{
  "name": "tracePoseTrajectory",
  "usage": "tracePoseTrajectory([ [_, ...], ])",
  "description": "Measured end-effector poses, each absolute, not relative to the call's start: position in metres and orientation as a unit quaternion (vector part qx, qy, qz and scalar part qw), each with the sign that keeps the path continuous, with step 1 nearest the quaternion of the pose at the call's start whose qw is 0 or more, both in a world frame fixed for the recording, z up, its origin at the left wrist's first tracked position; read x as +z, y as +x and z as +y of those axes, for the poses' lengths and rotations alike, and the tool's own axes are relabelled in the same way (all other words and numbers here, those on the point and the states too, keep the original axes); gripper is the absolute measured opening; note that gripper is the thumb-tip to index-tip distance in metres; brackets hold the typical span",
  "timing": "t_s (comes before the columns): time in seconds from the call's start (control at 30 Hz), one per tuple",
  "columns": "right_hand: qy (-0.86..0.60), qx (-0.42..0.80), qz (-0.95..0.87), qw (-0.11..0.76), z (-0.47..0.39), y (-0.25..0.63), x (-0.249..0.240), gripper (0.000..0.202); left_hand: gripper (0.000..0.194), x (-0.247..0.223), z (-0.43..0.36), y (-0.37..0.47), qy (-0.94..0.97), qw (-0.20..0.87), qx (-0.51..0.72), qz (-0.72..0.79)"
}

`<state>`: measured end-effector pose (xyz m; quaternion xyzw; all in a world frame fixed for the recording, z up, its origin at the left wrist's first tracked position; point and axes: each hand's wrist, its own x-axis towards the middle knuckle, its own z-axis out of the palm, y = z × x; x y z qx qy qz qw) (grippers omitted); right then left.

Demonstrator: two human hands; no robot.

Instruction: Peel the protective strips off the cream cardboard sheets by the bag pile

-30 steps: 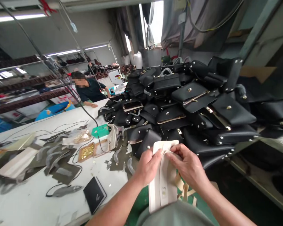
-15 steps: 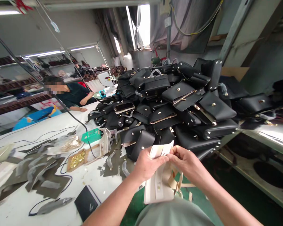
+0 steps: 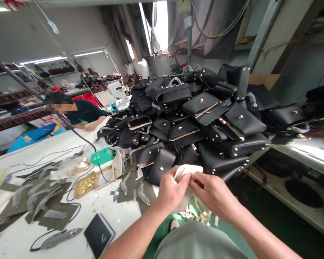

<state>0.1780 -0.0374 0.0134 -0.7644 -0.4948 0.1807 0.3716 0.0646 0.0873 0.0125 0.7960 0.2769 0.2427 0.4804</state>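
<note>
A cream leather bag piece (image 3: 189, 168) is held up in front of me, just above my lap. My left hand (image 3: 172, 189) is closed around its left side, thumb toward the middle. At the piece's right edge, my right hand (image 3: 211, 187) pinches with thumb and fingertips, almost touching the left thumb. The fingers hide much of the piece, and its lower part is hard to make out below them. Right behind my hands lies a black leather handbag (image 3: 162, 165), at the front of a large heap of black handbags (image 3: 180, 133).
On the white table (image 3: 118, 219) are a black notebook (image 3: 99, 233), a grey handheld tool (image 3: 61, 239), a cardboard box of gold hardware (image 3: 85, 185), a green box (image 3: 102, 155) and plastic-wrapped handles (image 3: 143, 194). A co-worker (image 3: 83, 113) leans at the far left. Shelving (image 3: 294, 212) stands right.
The cream piece has tilted, so its long lower face no longer shows. Both hands still hold it, close together. The co-worker's hands have come lower onto the table. My view has shifted slightly.
</note>
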Motion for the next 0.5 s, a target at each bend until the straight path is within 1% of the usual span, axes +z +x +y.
tracePoseTrajectory([
  [0.1,-0.677,0.158,-0.626,0.354,-0.046,0.156,0.016,0.033,0.027,-0.003,0.107,0.073,0.746,0.498,0.29,0.333],
  [0.17,-0.609,0.178,-0.676,0.375,-0.052,0.149,0.015,0.028,0.034,-0.012,0.122,0.078,0.677,0.546,0.336,0.36],
  [0.2,-0.605,0.181,-0.657,0.412,-0.054,0.151,0.012,0.025,0.038,-0.014,0.127,0.079,0.642,0.577,0.353,0.36],
  [0.27,-0.657,0.176,-0.529,0.507,-0.055,0.163,0.003,0.023,0.046,-0.016,0.131,0.081,0.594,0.639,0.355,0.335],
  [0.3,-0.682,0.182,-0.464,0.535,-0.055,0.171,-0.004,0.024,0.047,-0.016,0.13,0.08,0.578,0.667,0.342,0.323],
  [0.33,-0.694,0.202,-0.426,0.545,-0.055,0.179,-0.011,0.025,0.047,-0.016,0.126,0.08,0.564,0.691,0.325,0.316],
  [0.4,-0.693,0.266,-0.404,0.534,-0.053,0.189,-0.024,0.029,0.045,-0.015,0.118,0.08,0.537,0.722,0.301,0.317],
  [0.47,-0.688,0.311,-0.398,0.521,-0.051,0.19,-0.034,0.032,0.044,-0.016,0.112,0.08,0.516,0.73,0.298,0.333],
  [0.5,-0.693,0.311,-0.391,0.52,-0.05,0.187,-0.037,0.033,0.045,-0.016,0.111,0.081,0.512,0.727,0.301,0.345],
])
